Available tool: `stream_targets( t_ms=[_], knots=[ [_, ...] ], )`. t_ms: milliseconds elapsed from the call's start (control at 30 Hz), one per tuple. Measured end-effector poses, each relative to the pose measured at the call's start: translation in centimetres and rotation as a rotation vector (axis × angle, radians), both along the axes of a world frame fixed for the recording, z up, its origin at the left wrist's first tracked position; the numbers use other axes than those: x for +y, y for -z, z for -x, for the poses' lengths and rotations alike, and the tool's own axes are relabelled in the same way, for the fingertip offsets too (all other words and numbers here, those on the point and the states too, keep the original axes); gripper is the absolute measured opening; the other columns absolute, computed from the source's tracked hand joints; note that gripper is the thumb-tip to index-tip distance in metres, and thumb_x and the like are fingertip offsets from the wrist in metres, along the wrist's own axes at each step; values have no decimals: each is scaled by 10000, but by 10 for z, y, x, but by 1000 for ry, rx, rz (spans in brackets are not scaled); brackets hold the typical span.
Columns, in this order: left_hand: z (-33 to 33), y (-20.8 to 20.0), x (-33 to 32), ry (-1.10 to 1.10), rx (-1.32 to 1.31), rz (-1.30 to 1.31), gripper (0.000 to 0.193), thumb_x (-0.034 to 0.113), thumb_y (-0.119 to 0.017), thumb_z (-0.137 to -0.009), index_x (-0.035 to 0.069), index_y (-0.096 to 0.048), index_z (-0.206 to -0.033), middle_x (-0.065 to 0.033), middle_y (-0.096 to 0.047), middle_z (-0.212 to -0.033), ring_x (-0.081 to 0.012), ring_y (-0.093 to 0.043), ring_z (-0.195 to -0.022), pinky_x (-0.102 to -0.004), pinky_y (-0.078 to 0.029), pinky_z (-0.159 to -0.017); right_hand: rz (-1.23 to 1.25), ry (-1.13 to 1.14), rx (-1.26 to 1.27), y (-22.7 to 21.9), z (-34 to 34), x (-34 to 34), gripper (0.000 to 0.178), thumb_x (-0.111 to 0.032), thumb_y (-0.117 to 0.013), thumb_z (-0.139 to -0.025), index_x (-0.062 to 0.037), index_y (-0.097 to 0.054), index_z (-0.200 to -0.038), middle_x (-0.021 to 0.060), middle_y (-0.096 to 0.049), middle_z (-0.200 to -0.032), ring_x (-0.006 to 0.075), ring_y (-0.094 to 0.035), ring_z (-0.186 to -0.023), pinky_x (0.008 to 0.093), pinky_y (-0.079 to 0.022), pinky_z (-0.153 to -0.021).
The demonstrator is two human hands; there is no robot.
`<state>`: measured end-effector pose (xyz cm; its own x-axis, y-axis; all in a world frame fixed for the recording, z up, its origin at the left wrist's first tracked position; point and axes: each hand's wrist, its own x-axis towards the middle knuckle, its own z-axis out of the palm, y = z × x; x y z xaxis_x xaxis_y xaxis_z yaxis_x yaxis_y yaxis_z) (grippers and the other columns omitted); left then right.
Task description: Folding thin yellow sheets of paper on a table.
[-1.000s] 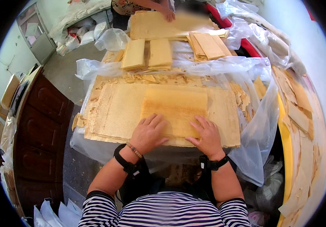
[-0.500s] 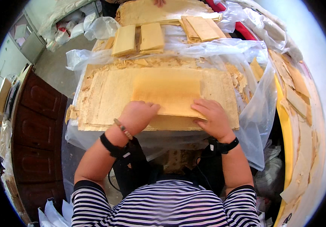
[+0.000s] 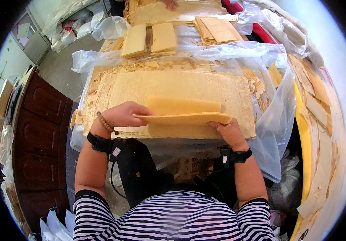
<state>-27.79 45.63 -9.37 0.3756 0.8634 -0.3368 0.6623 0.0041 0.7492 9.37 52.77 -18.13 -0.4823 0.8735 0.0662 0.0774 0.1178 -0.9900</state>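
A thin, folded yellow sheet point(image 3: 183, 118) is tipped up so that its long edge faces me. My left hand point(image 3: 128, 114) pinches its left end, fingers behind and thumb in front. At the other end my right hand point(image 3: 230, 132) grips the corner with the thumb on the near side. Behind it, a flat yellow part point(image 3: 185, 105) lies on the pile; whether it joins the held sheet I cannot tell. Below both is a broad stack of pale yellow sheets point(image 3: 120, 88) with rough edges.
Clear plastic film point(image 3: 275, 132) drapes under the stack. Beyond it stand two small piles of folded sheets point(image 3: 134, 40) and a fanned bundle point(image 3: 219, 30). Another person's hand point(image 3: 170, 5) rests on a farther stack. A dark wooden cabinet point(image 3: 40, 136) is at left; torn sheets point(image 3: 315, 108) line the right.
The yellow sheet has gone from lying nearly flat to standing tilted, edge toward me. My left hand has shifted left to its end, and my right hand has moved slightly down.
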Motion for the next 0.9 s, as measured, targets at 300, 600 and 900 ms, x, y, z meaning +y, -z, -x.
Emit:
stream_targets(
  t_ms=[300,600,900],
  knots=[
    [4,83,-24,-333,-436,-49,305,227,-673,-987,-6,-699,-1183,8,-709,-1118,-78,-608,-1016,-257,-489,-920,21,43,12,7,0,-1,254,-94,-736,-916,16,-706,-1143,24,-727,-1045,100,-640,-946,268,-511,-836],
    [-32,105,-12,-629,-509,-438,342,209,-668,-956,-44,-613,-1180,-91,-708,-942,-145,-648,-875,-306,-527,-780,-16,180,-106,5,11,1,220,-145,-685,-928,26,-720,-1062,35,-732,-944,109,-639,-841,285,-513,-743],
    [-56,104,-14,-798,-10,-642,651,209,-687,-920,39,-400,-1479,-255,-692,-1026,-413,-673,-902,-447,-535,-754,-562,399,-452,13,23,2,330,-297,-753,-840,25,-712,-904,245,-676,-827,424,-624,-796,465,-493,-720]
  ],
)
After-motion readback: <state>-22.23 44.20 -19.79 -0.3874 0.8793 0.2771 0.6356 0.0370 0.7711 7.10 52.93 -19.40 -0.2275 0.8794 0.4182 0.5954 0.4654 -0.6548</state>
